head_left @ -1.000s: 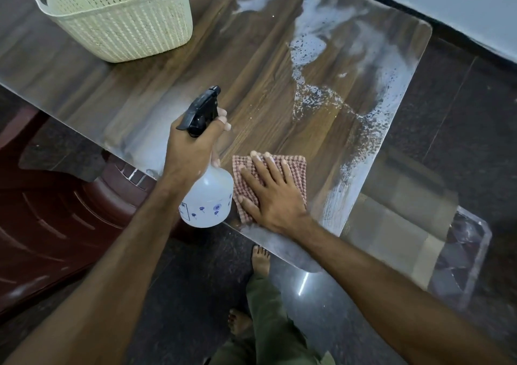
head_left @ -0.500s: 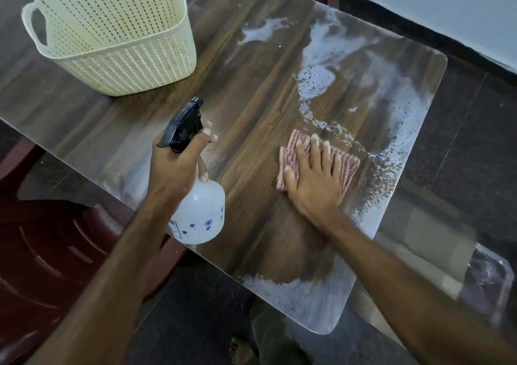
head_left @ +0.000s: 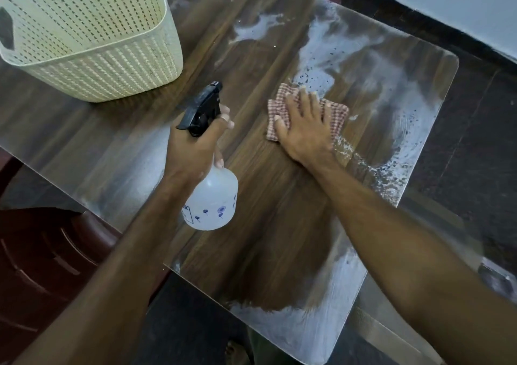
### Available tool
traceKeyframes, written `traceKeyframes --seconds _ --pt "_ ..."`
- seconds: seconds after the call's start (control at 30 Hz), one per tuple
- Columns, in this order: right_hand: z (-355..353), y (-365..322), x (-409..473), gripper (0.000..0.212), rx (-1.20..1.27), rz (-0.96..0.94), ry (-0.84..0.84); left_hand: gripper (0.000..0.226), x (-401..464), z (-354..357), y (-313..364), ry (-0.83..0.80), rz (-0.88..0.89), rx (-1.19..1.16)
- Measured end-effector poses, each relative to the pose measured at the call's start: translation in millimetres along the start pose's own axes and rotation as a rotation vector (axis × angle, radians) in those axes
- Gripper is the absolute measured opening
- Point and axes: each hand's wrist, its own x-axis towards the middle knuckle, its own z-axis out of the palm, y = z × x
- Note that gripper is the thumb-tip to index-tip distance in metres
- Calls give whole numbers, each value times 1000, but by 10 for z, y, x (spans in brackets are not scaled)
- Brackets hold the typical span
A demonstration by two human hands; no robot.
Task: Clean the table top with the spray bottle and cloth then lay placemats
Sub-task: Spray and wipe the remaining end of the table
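On the table [head_left: 134, 146], to the right of the basket [head_left: 92, 43], the right hand [head_left: 305, 129] presses the cloth [head_left: 335, 115] flat with straight fingers, while between basket and cloth the left hand [head_left: 193, 146] grips the neck of the spray bottle [head_left: 212, 202], held above the table.

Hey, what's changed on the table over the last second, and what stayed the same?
The right hand slid the cloth from the table's near edge away across the top, into the wet smears. It stays flat on the cloth. The left hand keeps its grip on the spray bottle, held above the table. The basket has not moved. No placemats are in view.
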Motion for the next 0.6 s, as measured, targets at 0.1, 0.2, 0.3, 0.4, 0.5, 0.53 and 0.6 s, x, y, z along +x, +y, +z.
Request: traceKeyframes --seconds 0.1,0.2,0.3,0.4,0.5,0.53,0.6 --pt "7 268 -385 68 -15 87 108 5 43 45 16 -14 3 6" --pt "90 165 -805 70 -23 60 46 6 81 70 22 -8 -14 10" --pt "91 -55 -734 68 -12 -59 -3 9 135 122 13 -15 -11 -1" --pt "22 -246 -154 66 -28 -150 -8 9 188 169 -17 -21 -9 -3" --pt "-133 -211 509 67 -1 -123 -35 7 251 200 -50 -8 -5 13" --pt "-175 -130 668 67 12 -92 -34 7 275 215 -58 -4 -9 20" --pt "-214 117 832 65 29 1 6 5 311 247 -59 -11 -8 22"
